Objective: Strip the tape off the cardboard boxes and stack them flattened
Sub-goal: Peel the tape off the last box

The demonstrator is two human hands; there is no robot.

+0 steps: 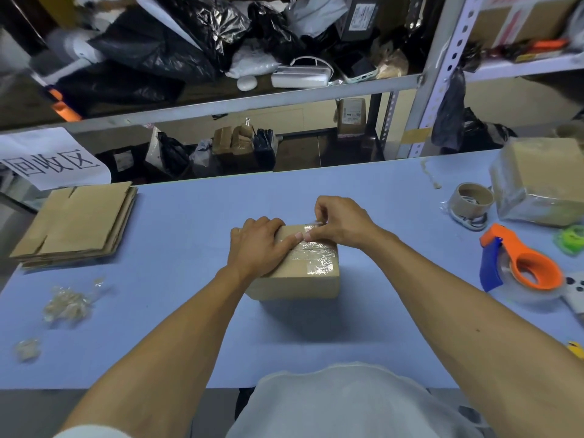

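A small closed cardboard box stands in the middle of the blue table, its top seam covered with clear tape. My left hand lies flat on the box's top, fingers straight, pressing it down. My right hand is at the far edge of the top and pinches a lifted end of the clear tape between thumb and fingers. A stack of flattened cardboard boxes lies at the table's left.
A larger taped box sits at the right with an empty tape core beside it. An orange and blue tape dispenser lies nearer. Balls of stripped tape lie at the left front. Cluttered shelves stand behind the blue table.
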